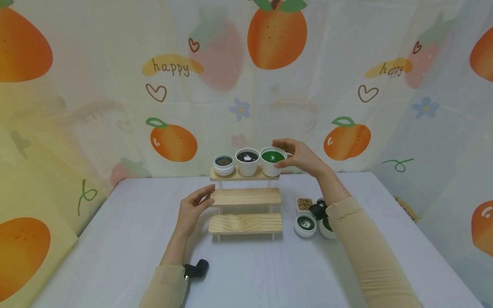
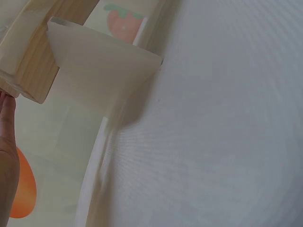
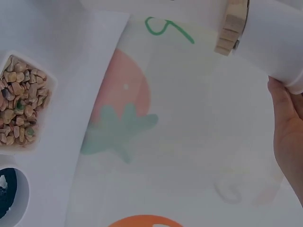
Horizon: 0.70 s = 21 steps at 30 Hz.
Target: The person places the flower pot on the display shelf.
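Observation:
A three-step wooden stand (image 1: 246, 197) on white legs is on the table. At its left end my left hand (image 1: 191, 209) holds the middle board between thumb and fingers. Three white pots line the top board: a small one with dark contents (image 1: 224, 165), a dark-filled one (image 1: 247, 162), and one with a green surface (image 1: 272, 162) at the right end. My right hand (image 1: 302, 157) grips that green pot by its rim, thumb in front and fingers behind. In the right wrist view the white pot (image 3: 274, 40) overhangs the wood's end slightly.
Right of the stand are a square white pot of pebbles (image 1: 304, 204), a round white pot (image 1: 306, 226) with dark green contents, and another round pot (image 1: 327, 229) partly hidden by my right sleeve. A fruit-print curtain (image 1: 277, 94) hangs behind the table.

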Tool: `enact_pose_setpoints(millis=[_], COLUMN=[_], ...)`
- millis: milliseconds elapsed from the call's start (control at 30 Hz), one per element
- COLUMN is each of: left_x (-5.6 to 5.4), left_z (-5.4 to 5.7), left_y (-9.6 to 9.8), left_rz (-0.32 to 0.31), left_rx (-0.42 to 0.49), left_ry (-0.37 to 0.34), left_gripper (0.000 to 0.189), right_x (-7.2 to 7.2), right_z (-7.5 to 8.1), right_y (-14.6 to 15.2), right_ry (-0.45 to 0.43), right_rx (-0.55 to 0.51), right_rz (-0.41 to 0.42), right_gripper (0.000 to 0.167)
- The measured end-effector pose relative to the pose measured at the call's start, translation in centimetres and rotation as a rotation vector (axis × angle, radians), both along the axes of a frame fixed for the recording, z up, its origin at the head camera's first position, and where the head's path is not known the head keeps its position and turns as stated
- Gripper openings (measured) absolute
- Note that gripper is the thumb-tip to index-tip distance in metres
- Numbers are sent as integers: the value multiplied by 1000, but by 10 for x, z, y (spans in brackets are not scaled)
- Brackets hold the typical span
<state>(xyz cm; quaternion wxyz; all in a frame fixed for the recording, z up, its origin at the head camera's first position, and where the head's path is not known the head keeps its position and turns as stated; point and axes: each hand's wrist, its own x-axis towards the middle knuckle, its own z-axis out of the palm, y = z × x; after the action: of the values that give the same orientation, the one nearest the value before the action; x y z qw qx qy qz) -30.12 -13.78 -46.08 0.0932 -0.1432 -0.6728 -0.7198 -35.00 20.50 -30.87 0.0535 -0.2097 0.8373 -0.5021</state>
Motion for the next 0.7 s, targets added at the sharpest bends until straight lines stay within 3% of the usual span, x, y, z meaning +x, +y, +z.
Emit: enact_pose_setpoints(millis=[433, 700], left_x=[0, 0], left_z=[0, 0], left_y=[0, 0], left_rz=[-4, -14], left_rx=[15, 21], left_ry=[-8, 7], left_gripper=[46, 46], right_x=[0, 0], right_z=[-3, -4], right_y=[0, 4], right_ry=[-1, -1], right_rx=[-18, 15], right_rz=[28, 0], right_gripper=[78, 82])
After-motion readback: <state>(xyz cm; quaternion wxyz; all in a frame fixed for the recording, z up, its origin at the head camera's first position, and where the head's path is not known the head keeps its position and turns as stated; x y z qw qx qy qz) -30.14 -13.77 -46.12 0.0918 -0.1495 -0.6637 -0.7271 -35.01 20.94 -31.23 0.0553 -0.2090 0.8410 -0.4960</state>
